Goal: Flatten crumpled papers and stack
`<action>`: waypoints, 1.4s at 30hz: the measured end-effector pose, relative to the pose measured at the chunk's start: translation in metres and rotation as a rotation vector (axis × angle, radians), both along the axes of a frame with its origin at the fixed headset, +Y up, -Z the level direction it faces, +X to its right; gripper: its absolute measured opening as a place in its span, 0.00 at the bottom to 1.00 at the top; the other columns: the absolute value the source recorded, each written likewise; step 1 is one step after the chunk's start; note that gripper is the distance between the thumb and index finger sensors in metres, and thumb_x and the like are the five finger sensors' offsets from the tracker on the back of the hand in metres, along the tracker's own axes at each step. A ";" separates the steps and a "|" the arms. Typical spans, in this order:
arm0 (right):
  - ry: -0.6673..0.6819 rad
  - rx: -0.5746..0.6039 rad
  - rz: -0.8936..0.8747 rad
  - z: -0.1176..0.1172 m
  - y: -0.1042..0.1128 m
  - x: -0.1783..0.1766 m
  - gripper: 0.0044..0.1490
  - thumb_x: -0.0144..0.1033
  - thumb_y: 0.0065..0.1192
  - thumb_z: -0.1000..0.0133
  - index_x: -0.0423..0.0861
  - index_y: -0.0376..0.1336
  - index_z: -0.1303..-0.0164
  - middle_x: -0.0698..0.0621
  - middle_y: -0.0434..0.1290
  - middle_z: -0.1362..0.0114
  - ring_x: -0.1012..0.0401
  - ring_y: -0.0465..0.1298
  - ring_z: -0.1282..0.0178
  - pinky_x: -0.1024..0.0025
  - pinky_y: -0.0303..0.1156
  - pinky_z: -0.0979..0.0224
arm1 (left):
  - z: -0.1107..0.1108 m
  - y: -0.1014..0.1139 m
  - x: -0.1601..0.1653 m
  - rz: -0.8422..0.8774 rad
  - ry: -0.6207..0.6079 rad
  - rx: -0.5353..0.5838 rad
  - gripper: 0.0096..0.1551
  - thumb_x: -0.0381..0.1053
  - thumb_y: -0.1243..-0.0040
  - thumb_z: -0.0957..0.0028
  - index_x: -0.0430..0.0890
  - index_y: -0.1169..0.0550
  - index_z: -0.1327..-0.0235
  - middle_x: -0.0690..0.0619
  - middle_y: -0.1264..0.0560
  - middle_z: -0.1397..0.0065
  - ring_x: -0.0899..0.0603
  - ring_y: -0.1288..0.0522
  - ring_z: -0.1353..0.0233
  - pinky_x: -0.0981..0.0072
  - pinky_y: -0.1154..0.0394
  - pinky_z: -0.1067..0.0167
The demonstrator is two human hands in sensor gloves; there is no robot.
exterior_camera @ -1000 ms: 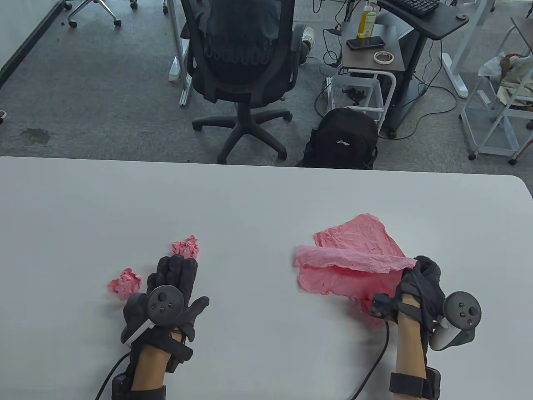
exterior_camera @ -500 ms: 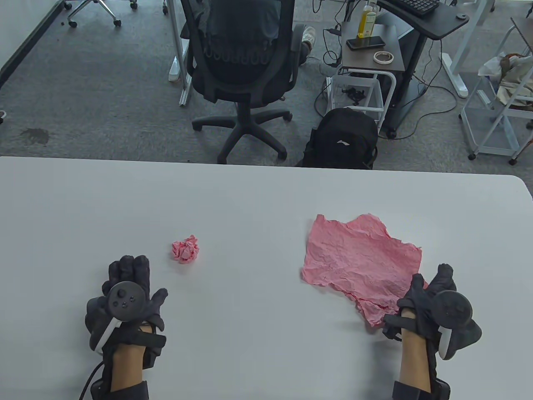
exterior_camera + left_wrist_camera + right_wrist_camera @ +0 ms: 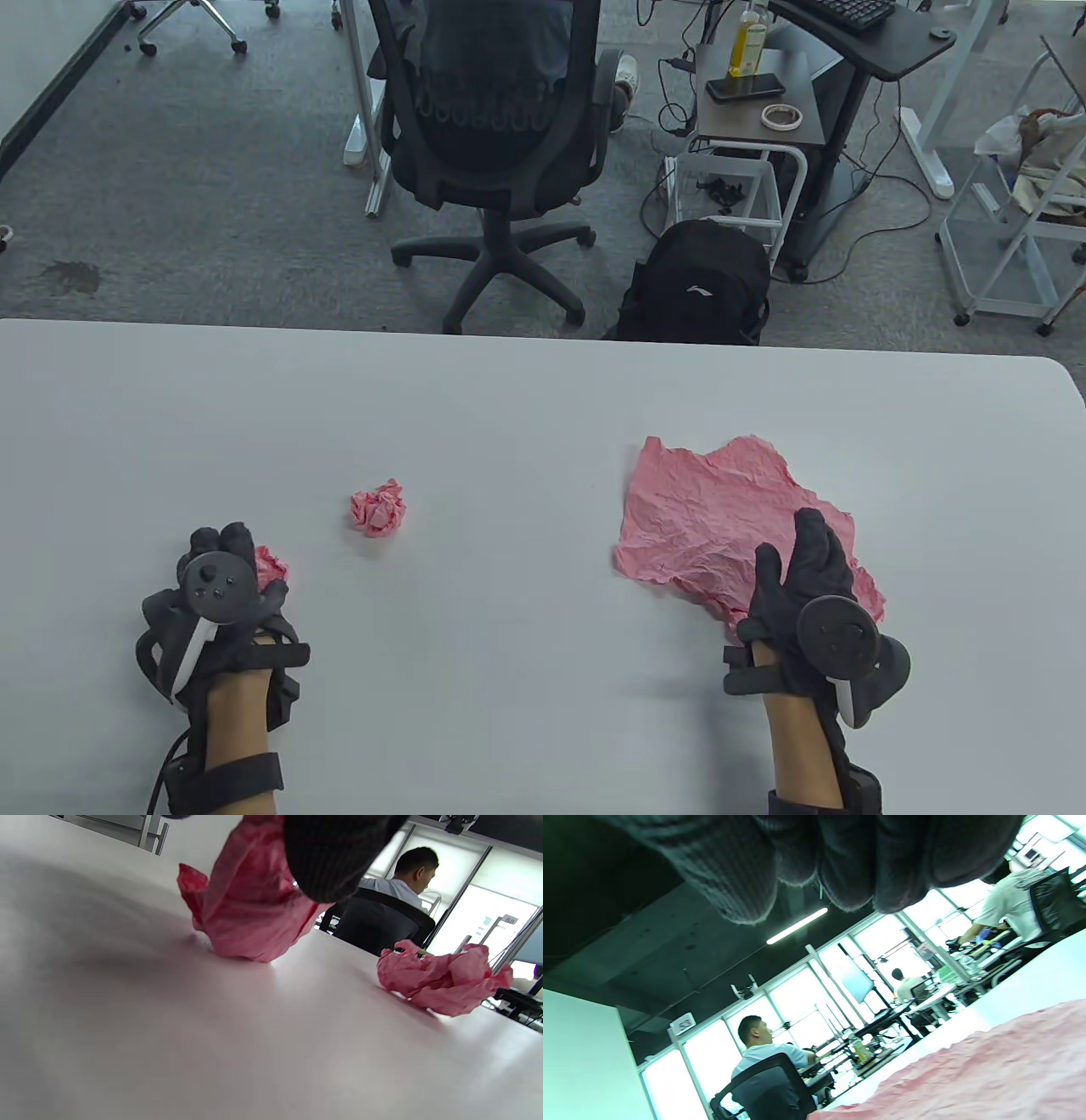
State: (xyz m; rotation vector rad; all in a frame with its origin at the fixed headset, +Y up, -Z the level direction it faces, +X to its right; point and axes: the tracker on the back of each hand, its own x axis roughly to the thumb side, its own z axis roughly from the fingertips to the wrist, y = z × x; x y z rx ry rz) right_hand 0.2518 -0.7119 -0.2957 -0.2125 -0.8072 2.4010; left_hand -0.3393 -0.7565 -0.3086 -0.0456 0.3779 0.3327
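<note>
Two crumpled pink paper balls lie on the white table. My left hand curls its fingers round the nearer ball, which is partly hidden under the glove. In the left wrist view that ball sits on the tabletop under my fingers. The other ball lies free to the right of it. On the right lies a flattened, wrinkled pink sheet. My right hand rests flat on its near right part with straight fingers.
Beyond the table's far edge stand an office chair with a person seated in it, a black backpack on the floor and a small side table.
The right hand laid the lifted sheet down flat and moved onto it, palm down. The left hand slid left from the middle ball to the nearer ball and curled round it.
</note>
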 end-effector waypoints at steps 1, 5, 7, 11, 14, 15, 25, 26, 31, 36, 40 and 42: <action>0.020 0.001 0.003 0.000 0.001 -0.004 0.41 0.42 0.65 0.44 0.43 0.52 0.25 0.35 0.63 0.25 0.36 0.68 0.33 0.41 0.66 0.37 | 0.000 -0.003 0.000 -0.001 -0.001 -0.017 0.48 0.54 0.34 0.47 0.50 0.44 0.17 0.43 0.54 0.16 0.28 0.47 0.17 0.32 0.45 0.26; 0.069 0.000 0.004 0.001 -0.001 -0.015 0.40 0.42 0.65 0.44 0.43 0.53 0.25 0.36 0.64 0.26 0.36 0.69 0.33 0.41 0.66 0.37 | -0.002 -0.006 0.001 0.019 -0.007 -0.016 0.43 0.51 0.33 0.48 0.48 0.37 0.19 0.41 0.37 0.20 0.30 0.29 0.28 0.38 0.33 0.32; 0.095 -0.007 -0.002 0.000 -0.002 -0.020 0.40 0.42 0.65 0.44 0.43 0.54 0.25 0.36 0.64 0.26 0.36 0.69 0.33 0.41 0.66 0.37 | -0.001 -0.003 0.003 -0.007 -0.012 0.010 0.40 0.49 0.32 0.49 0.47 0.33 0.22 0.40 0.32 0.24 0.32 0.24 0.34 0.40 0.30 0.37; 0.147 -0.013 -0.001 -0.001 -0.006 -0.026 0.38 0.42 0.65 0.44 0.44 0.55 0.25 0.36 0.65 0.26 0.36 0.69 0.33 0.40 0.66 0.37 | -0.001 -0.003 0.003 -0.016 -0.029 0.010 0.36 0.49 0.31 0.49 0.47 0.29 0.26 0.39 0.29 0.29 0.36 0.20 0.40 0.44 0.26 0.41; 0.198 -0.016 -0.009 -0.003 -0.010 -0.033 0.38 0.42 0.65 0.43 0.44 0.56 0.26 0.36 0.66 0.26 0.36 0.70 0.33 0.39 0.66 0.37 | 0.002 -0.004 0.002 0.011 -0.033 0.024 0.34 0.49 0.31 0.50 0.47 0.29 0.29 0.39 0.29 0.31 0.36 0.20 0.42 0.44 0.26 0.43; 0.208 -0.016 -0.007 -0.003 -0.010 -0.035 0.38 0.42 0.65 0.44 0.44 0.56 0.26 0.36 0.66 0.26 0.36 0.70 0.33 0.39 0.66 0.36 | 0.003 -0.004 0.002 0.004 -0.033 0.036 0.33 0.49 0.31 0.50 0.47 0.28 0.31 0.39 0.28 0.32 0.37 0.19 0.44 0.45 0.25 0.44; 0.455 0.031 -0.009 0.000 -0.011 -0.075 0.37 0.42 0.65 0.43 0.44 0.56 0.26 0.37 0.66 0.26 0.37 0.70 0.33 0.39 0.66 0.36 | 0.024 0.038 0.037 0.099 -0.152 0.382 0.28 0.48 0.33 0.50 0.47 0.25 0.35 0.42 0.25 0.37 0.39 0.17 0.50 0.47 0.23 0.49; 0.481 0.028 -0.013 0.000 -0.012 -0.079 0.37 0.42 0.65 0.43 0.44 0.56 0.26 0.37 0.66 0.26 0.37 0.70 0.33 0.39 0.66 0.36 | 0.026 0.041 0.042 0.116 -0.172 0.415 0.28 0.48 0.33 0.50 0.47 0.25 0.34 0.42 0.25 0.37 0.39 0.18 0.49 0.47 0.24 0.48; 0.645 -0.017 0.009 0.002 -0.020 -0.113 0.37 0.42 0.65 0.43 0.44 0.56 0.25 0.37 0.66 0.26 0.37 0.70 0.32 0.38 0.65 0.35 | 0.032 0.052 0.076 0.194 -0.335 0.574 0.32 0.51 0.36 0.47 0.48 0.30 0.29 0.43 0.27 0.36 0.41 0.19 0.49 0.49 0.24 0.47; 0.824 -0.068 0.066 0.006 -0.024 -0.153 0.37 0.43 0.65 0.43 0.45 0.56 0.25 0.38 0.67 0.25 0.37 0.70 0.30 0.35 0.63 0.35 | 0.031 0.048 0.110 0.356 -0.503 0.583 0.34 0.52 0.38 0.45 0.47 0.32 0.24 0.43 0.29 0.35 0.42 0.20 0.47 0.49 0.25 0.46; 0.927 -0.098 0.030 0.013 -0.026 -0.175 0.38 0.44 0.64 0.43 0.43 0.56 0.24 0.39 0.71 0.28 0.39 0.74 0.34 0.36 0.65 0.35 | 0.041 0.050 0.148 0.259 -0.655 0.605 0.33 0.55 0.40 0.44 0.50 0.31 0.25 0.46 0.28 0.35 0.45 0.19 0.47 0.52 0.24 0.45; 0.983 -0.148 -0.074 0.016 -0.029 -0.183 0.40 0.44 0.63 0.43 0.42 0.55 0.24 0.39 0.71 0.29 0.39 0.74 0.34 0.37 0.66 0.36 | 0.046 0.054 0.162 0.247 -0.691 0.633 0.33 0.56 0.40 0.44 0.52 0.32 0.25 0.47 0.27 0.35 0.47 0.19 0.47 0.53 0.23 0.45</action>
